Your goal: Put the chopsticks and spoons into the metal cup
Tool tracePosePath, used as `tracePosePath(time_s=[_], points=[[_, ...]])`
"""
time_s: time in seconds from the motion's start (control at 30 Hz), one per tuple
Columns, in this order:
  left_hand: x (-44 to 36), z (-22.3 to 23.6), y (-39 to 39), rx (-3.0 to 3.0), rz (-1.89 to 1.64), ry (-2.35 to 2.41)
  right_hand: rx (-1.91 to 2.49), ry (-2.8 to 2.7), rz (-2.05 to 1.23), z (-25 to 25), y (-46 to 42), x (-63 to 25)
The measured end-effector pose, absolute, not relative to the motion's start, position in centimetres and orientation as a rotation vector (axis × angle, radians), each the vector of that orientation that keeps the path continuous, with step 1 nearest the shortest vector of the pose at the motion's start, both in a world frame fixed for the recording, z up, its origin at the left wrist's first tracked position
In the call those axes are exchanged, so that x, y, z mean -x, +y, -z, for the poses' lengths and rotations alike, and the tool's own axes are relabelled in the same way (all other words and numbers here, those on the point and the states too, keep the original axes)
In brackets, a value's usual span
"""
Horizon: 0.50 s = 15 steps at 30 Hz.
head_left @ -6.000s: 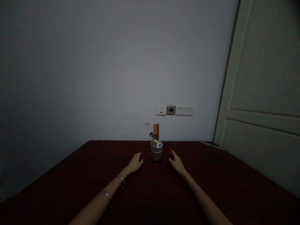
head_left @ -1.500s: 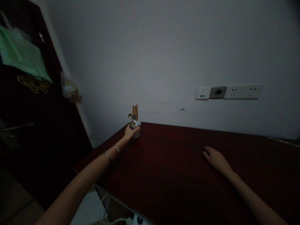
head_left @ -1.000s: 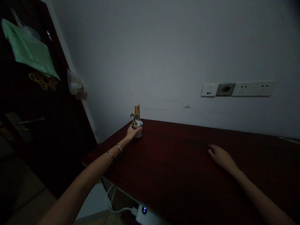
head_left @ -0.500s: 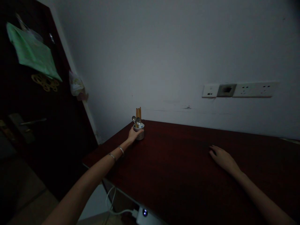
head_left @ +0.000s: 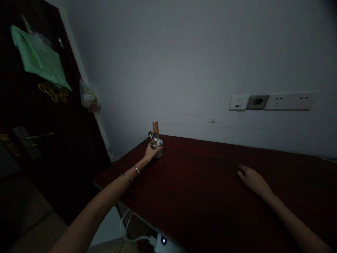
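Evidently, in the head view, the left hand (head_left: 150,151) had its grip on the cylindrical holder (head_left: 159,153), with the thumb across the near side and the other fingers mostly hidden behind or beyond it. The holder was upright near the far left corner of the tabletop (head_left: 195,175), close to the wall (head_left: 189,63), and it seemed to rest on the surface, though the dim light left its base hard to read. Its contents were all standing inside: wooden sticks (head_left: 157,128), at least two metal spoons (head_left: 155,136) and a white piece (head_left: 159,142) with a blue mark; none of them was seen lying outside. As for how far things had got, the grasp looked complete and the holder well placed on the surface, not tipped and not hanging past an edge, while letting go was not yet done. Whether the holder's place was a final one could not be told. Well apart, toward the other side, the right hand (head_left: 251,177) lay low over the tabletop, palm down, its fingers loosely bent with a modest gap at the thumb. Nothing showed in its hold, and it had no part in steadying the holder.
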<state>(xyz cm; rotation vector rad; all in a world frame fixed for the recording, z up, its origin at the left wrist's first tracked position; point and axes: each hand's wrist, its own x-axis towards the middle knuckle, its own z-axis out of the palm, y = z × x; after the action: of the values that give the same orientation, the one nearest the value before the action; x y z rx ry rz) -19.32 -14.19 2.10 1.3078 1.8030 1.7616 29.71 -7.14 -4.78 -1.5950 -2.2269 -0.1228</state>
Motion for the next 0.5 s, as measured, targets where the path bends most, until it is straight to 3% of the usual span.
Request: tracePosePath(time_s=[0.5], points=[[20.7, -1.3, -13.1, -1.368, -1.767, 1.718, 1.562, -2.231, 0.157, 4.9, -7.2, -29.7]])
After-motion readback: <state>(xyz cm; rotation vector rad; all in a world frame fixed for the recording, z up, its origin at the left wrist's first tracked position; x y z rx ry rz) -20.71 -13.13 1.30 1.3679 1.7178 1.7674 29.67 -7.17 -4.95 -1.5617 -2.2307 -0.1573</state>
